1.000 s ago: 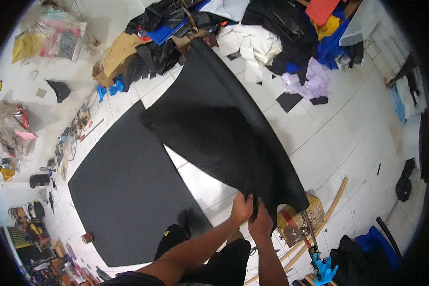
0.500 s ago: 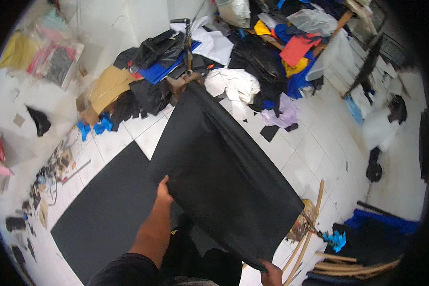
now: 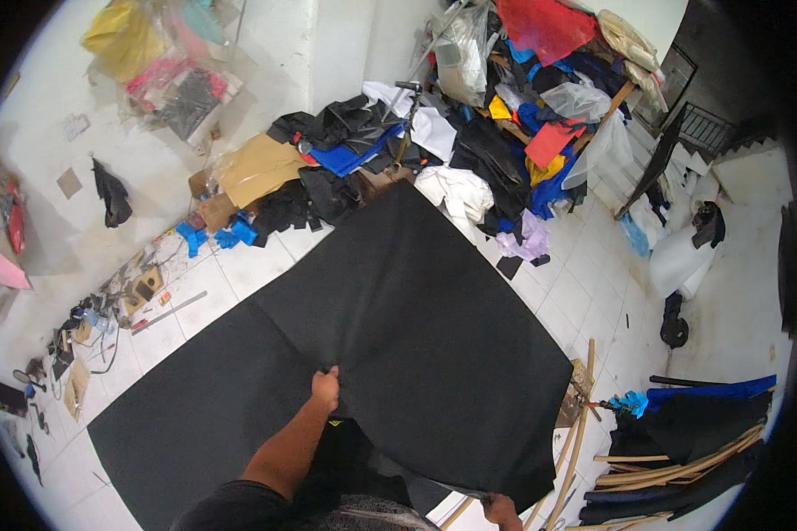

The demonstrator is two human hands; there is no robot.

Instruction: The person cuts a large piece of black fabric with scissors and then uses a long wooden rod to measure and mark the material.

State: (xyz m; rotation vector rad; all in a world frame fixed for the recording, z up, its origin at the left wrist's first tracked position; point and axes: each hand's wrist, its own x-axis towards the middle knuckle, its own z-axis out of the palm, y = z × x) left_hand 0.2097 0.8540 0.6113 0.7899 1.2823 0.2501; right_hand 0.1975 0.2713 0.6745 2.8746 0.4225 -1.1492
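Observation:
A large sheet of black fabric (image 3: pixel 452 345) spreads across the middle, its near edge raised between my hands. My left hand (image 3: pixel 326 389) is closed on that edge near its left part, with the fabric bunched into soft folds at the grip. At the near right, my right hand (image 3: pixel 501 511) grips the same edge close to its corner; some of its fingers are hidden. A second flat black area (image 3: pixel 186 416) stretches to the left under or beside the held sheet. Whether it is a separate piece, I cannot tell.
White tiles (image 3: pixel 212 283) surround the fabric. Beyond it lie heaped cloth scraps, including a white cloth (image 3: pixel 456 190) and brown paper (image 3: pixel 261 173). Tools and small items (image 3: pixel 88 323) line the left wall. Wooden strips (image 3: pixel 580 434) and stacked dark rolls (image 3: pixel 691 434) are at right.
The held sheet has spread wider and flatter, and the tile gap between it and the left black area is covered. Both hands still grip its edge. The view has shifted.

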